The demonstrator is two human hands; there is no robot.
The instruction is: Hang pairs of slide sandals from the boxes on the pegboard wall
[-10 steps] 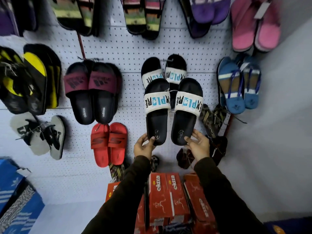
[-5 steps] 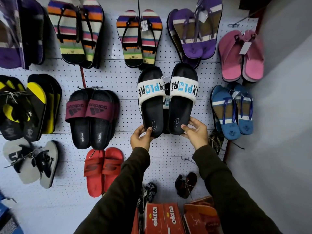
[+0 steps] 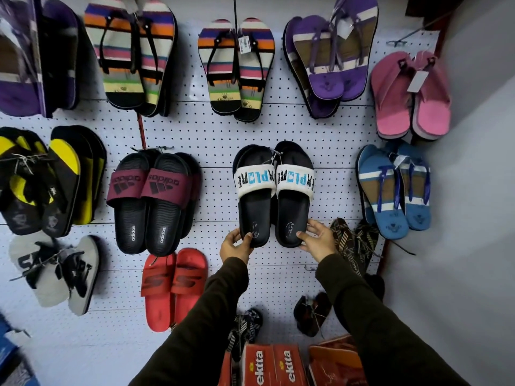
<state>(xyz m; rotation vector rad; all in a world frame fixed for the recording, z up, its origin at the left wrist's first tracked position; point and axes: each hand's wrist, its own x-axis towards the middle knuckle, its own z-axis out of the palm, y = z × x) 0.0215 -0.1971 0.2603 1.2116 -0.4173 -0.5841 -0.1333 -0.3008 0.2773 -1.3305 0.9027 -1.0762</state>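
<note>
1. black slide sandals [image 3: 274, 195] with white "explore" straps hang heels-down, side by side, at the middle of the pegboard wall [image 3: 217, 135].
2. left hand [image 3: 234, 246] pinches the left sandal's heel, thumb on the footbed.
3. right hand [image 3: 319, 238] grips the right sandal's heel, fingers spread.
4. maroon-strapped adidas slides [image 3: 152, 201] hang to the left, red slides [image 3: 174, 288] below them.
5. orange ekkta boxes [image 3: 274, 364] sit at the bottom edge.
</note>
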